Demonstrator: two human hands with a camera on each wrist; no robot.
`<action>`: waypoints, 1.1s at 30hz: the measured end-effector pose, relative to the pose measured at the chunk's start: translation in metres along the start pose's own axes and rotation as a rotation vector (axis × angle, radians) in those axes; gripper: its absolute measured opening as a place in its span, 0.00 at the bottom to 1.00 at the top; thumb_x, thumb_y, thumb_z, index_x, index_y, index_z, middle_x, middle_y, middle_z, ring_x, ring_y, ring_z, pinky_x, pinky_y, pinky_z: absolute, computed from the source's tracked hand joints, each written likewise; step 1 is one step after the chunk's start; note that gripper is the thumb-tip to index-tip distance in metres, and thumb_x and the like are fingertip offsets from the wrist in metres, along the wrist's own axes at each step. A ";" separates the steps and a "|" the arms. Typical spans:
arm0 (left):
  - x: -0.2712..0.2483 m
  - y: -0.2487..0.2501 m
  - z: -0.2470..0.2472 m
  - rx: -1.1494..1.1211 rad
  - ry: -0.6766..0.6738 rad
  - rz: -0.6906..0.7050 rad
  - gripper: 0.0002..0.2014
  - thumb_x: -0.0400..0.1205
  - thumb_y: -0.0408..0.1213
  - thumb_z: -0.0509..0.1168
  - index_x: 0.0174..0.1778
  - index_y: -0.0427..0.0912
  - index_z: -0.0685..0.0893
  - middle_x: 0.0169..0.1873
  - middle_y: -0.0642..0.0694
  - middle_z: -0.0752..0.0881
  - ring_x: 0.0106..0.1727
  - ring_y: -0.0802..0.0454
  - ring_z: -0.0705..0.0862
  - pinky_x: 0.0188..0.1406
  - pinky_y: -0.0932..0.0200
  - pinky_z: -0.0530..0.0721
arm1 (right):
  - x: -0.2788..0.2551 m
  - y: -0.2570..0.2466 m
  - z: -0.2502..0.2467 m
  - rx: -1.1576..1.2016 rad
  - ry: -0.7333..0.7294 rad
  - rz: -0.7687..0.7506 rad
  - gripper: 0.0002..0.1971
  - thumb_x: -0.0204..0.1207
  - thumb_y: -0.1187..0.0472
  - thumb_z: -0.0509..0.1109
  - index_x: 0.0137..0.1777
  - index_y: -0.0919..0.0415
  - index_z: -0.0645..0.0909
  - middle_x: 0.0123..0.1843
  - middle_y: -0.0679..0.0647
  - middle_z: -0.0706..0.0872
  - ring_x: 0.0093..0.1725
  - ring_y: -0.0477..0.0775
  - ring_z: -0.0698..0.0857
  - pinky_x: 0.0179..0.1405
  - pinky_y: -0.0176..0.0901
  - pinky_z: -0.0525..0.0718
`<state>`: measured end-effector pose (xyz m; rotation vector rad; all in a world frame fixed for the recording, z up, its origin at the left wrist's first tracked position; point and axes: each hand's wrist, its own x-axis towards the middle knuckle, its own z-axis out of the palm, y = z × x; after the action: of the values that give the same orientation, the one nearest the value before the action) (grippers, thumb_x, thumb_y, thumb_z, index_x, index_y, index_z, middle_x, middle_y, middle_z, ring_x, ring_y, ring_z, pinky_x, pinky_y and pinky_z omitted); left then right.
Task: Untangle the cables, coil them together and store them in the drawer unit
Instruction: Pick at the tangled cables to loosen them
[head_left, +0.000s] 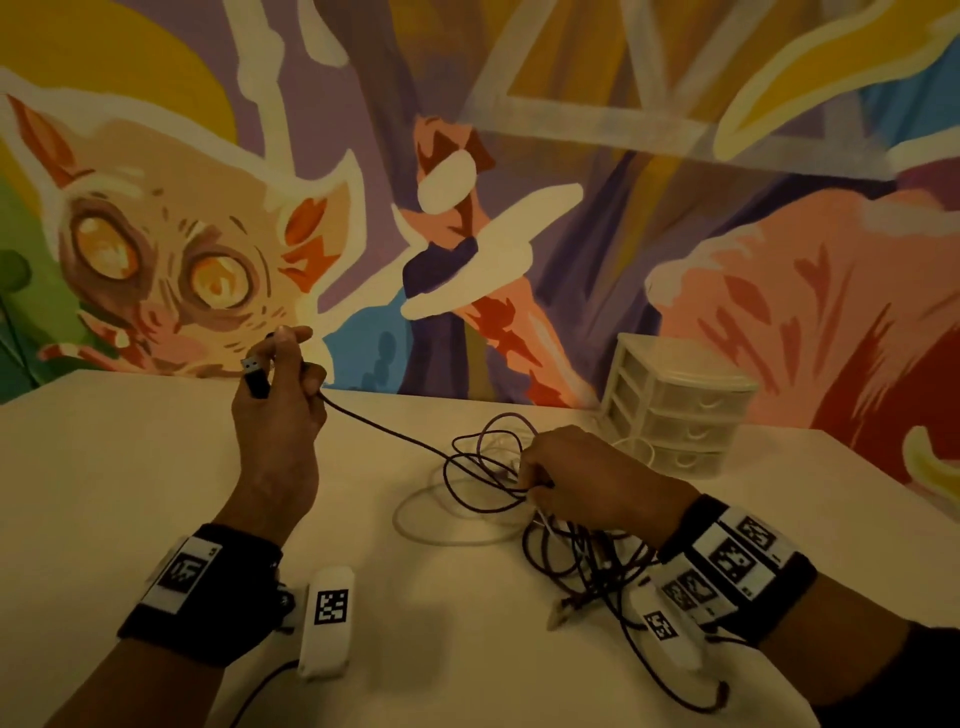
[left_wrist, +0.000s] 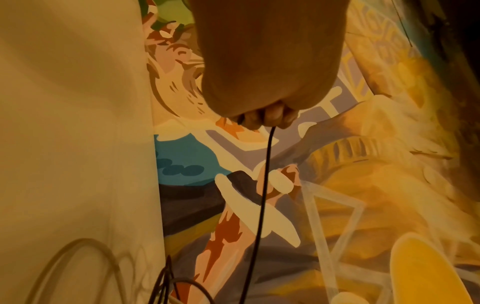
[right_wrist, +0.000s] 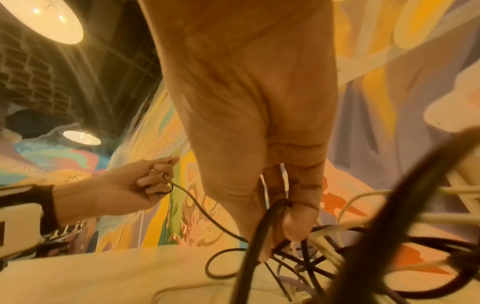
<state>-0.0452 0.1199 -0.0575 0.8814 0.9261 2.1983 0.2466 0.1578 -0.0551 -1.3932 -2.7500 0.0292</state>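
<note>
A tangle of dark and white cables (head_left: 498, 483) lies on the white table (head_left: 130, 457). My left hand (head_left: 280, 374) is raised at the far left and grips one dark cable (head_left: 384, 428) near its USB plug (head_left: 253, 375); that cable runs taut down to the tangle. The left wrist view shows the curled fingers (left_wrist: 267, 118) closed round the cable (left_wrist: 262, 195). My right hand (head_left: 576, 478) rests on the tangle and pinches several strands, as the thumb and fingers (right_wrist: 293, 222) in the right wrist view show. More dark loops (head_left: 597, 566) lie under the right wrist.
A small white drawer unit (head_left: 675, 402) with three shut drawers stands at the back right against the painted mural wall. A white tagged block (head_left: 328, 621) lies near the left wrist. Bare tabletop spreads out on the left and at the front.
</note>
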 end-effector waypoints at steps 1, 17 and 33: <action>0.001 0.001 -0.001 -0.007 0.013 0.006 0.14 0.92 0.55 0.62 0.61 0.50 0.86 0.30 0.53 0.75 0.30 0.59 0.68 0.24 0.67 0.62 | 0.002 0.000 -0.001 -0.034 -0.005 -0.001 0.09 0.82 0.60 0.75 0.60 0.52 0.90 0.61 0.50 0.88 0.63 0.53 0.84 0.62 0.45 0.83; -0.008 -0.004 0.007 0.151 -0.250 -0.033 0.19 0.92 0.56 0.62 0.67 0.47 0.86 0.35 0.49 0.81 0.27 0.55 0.67 0.25 0.64 0.64 | -0.019 0.024 -0.102 0.483 0.696 0.119 0.08 0.83 0.58 0.78 0.59 0.47 0.93 0.46 0.38 0.93 0.47 0.38 0.92 0.55 0.41 0.91; -0.046 -0.012 0.028 0.481 -0.679 -0.148 0.11 0.80 0.50 0.80 0.56 0.53 0.95 0.38 0.42 0.91 0.28 0.43 0.83 0.24 0.56 0.75 | -0.019 -0.030 -0.031 0.772 0.224 0.023 0.07 0.82 0.59 0.79 0.57 0.51 0.95 0.43 0.45 0.97 0.44 0.42 0.95 0.48 0.31 0.86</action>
<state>0.0066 0.1040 -0.0673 1.5886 1.1228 1.3932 0.2356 0.1245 -0.0237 -1.1065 -2.1536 0.7846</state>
